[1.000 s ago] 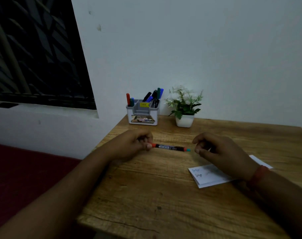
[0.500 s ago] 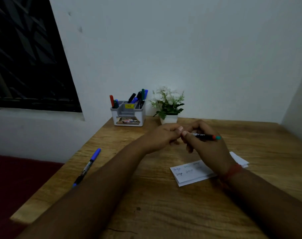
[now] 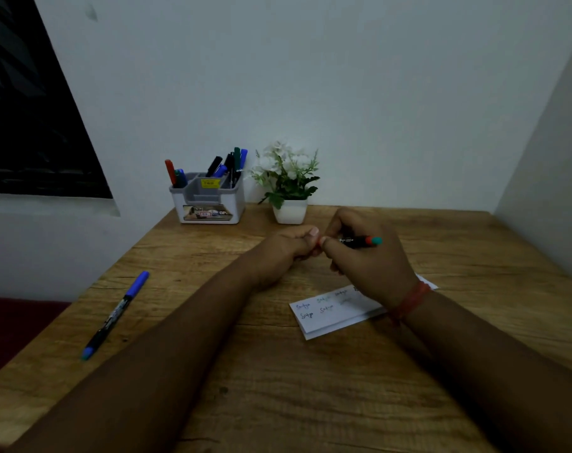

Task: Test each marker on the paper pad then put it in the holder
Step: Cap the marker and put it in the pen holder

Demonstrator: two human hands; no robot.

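hands barely shifted since earlier; right hand (image 3: 373,259) gripped slim marker (image 3: 360,241), left hand (image 3: 291,250) pinched its cap end above wood-grain surface (image 3: 278,387). grey plastic holder (image 3: 209,201) held several markers; paper pad (image 3: 330,313) below.

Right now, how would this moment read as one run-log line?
stage: uncapping red marker | left hand: grips its cap end | right hand: holds barrel | paper pad: written on | blue marker: lying on table | holder: holds several markers

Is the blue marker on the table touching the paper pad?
Apart. The head view shows the blue marker near the table's left edge, bare wood between it and the paper pad.
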